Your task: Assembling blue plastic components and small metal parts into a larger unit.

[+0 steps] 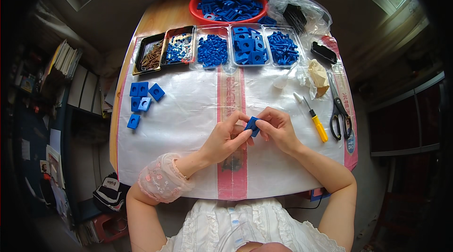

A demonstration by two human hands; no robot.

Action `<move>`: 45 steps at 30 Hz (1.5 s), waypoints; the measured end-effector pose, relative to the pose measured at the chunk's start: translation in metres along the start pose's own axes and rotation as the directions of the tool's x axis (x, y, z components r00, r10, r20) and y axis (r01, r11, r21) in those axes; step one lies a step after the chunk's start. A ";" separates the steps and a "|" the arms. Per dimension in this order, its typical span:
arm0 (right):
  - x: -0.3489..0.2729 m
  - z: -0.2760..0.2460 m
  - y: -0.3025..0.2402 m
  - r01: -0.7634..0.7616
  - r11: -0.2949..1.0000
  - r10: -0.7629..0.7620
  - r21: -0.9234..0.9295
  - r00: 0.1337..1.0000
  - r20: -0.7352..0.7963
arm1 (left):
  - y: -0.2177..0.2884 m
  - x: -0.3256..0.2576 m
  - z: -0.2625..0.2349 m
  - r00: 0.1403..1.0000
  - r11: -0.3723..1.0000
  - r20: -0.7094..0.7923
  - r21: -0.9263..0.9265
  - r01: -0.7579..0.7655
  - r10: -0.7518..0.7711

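Observation:
Near the middle of the covered table, a small blue square plastic block [252, 127] is pinched between both hands. My left hand [230, 134] grips its left side with thumb and fingers. On the right side, my right hand [277, 130] has thumb and fingertips closed on the same block. Part of the block is hidden by the fingers. Several similar blue blocks with round holes [143, 90] lie grouped at the left of the table.
Along the back stand trays of brown screws [152, 56], small metal pieces [178, 50], blue plugs [212, 51] and blue blocks [257, 57]. Behind them is a red basin [192, 10] of blue parts. A yellow-handled screwdriver [319, 128] and black scissors [338, 110] lie at right.

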State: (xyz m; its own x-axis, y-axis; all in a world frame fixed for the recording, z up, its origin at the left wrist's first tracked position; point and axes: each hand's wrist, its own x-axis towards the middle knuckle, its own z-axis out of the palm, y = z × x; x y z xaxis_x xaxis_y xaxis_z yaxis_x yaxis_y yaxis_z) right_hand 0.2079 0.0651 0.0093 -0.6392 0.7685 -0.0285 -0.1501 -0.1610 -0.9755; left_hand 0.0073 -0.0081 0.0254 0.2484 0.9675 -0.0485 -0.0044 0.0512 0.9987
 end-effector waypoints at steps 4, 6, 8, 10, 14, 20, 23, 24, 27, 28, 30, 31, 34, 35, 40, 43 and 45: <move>0.000 0.001 0.000 -0.009 1.000 0.009 0.014 1.000 -0.005 | 0.001 0.000 0.000 1.000 1.000 0.008 -0.019 -0.015 0.015; 0.000 0.000 0.000 -0.006 1.000 0.006 0.005 1.000 0.000 | -0.001 0.001 0.001 1.000 0.999 0.002 -0.041 -0.023 0.023; 0.000 -0.001 0.000 -0.005 1.000 0.005 0.004 1.000 0.005 | -0.004 0.001 0.000 1.000 0.997 0.002 -0.070 -0.024 0.024; 0.000 -0.001 -0.001 -0.006 1.000 0.005 0.012 1.000 0.008 | -0.006 0.002 -0.001 1.000 0.994 0.008 -0.105 -0.019 0.020; -0.001 -0.001 -0.001 0.004 1.000 -0.004 -0.005 1.000 -0.008 | -0.007 0.003 -0.003 1.000 0.994 0.018 -0.105 -0.002 0.004; -0.001 -0.001 -0.002 -0.004 1.000 0.004 -0.031 1.000 0.011 | -0.009 0.002 -0.001 1.000 0.991 0.011 -0.132 -0.016 0.018; -0.002 -0.001 -0.002 -0.007 0.999 0.007 -0.037 1.000 0.016 | -0.004 0.002 -0.002 1.000 0.992 0.003 -0.123 -0.015 0.015; -0.002 -0.001 -0.001 -0.009 0.999 0.010 -0.038 1.000 0.022 | -0.007 0.003 -0.004 1.000 0.994 -0.007 -0.112 -0.011 0.010; -0.002 -0.001 -0.002 -0.016 0.999 0.017 -0.033 0.999 0.038 | -0.009 0.003 -0.003 0.999 0.995 -0.034 -0.095 -0.028 0.024; -0.002 0.000 -0.002 -0.018 0.999 0.019 -0.029 0.999 0.042 | -0.009 0.003 -0.002 0.999 0.995 -0.042 -0.092 -0.037 0.034; -0.002 0.001 -0.003 -0.015 1.000 0.016 -0.022 1.000 0.026 | -0.007 0.002 -0.003 0.999 0.996 -0.032 -0.080 -0.031 0.029; -0.002 0.001 -0.003 -0.014 1.000 0.015 -0.018 1.000 0.018 | -0.006 0.002 -0.004 0.999 0.997 -0.027 -0.074 -0.028 0.026; -0.002 0.000 -0.004 -0.012 1.000 0.012 -0.009 1.000 0.000 | -0.005 0.003 -0.002 0.998 0.996 -0.035 -0.066 -0.054 0.051; -0.002 0.000 -0.004 -0.014 1.000 0.014 0.002 1.000 0.008 | -0.006 0.003 -0.002 0.998 0.996 -0.041 -0.071 -0.055 0.053; -0.001 0.003 -0.008 -0.020 1.000 0.019 0.014 0.999 0.033 | -0.008 0.003 -0.004 0.995 0.995 -0.078 -0.082 -0.064 0.057; -0.001 0.003 -0.008 0.003 1.000 -0.002 -0.028 0.999 0.039 | -0.010 0.003 -0.004 0.995 0.994 -0.086 -0.094 -0.058 0.050; -0.001 0.004 -0.008 0.015 1.000 -0.014 -0.027 0.999 0.044 | -0.009 0.003 -0.004 0.995 0.993 -0.086 -0.099 -0.058 0.050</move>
State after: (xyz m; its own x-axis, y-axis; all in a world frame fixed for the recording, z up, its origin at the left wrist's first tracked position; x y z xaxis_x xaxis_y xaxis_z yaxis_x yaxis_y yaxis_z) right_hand 0.2069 0.0633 0.0177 -0.6698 0.7425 -0.0049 -0.1399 -0.1327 -0.9812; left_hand 0.0042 -0.0044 0.0158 0.1631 0.9866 -0.0001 -0.1148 0.0190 0.9932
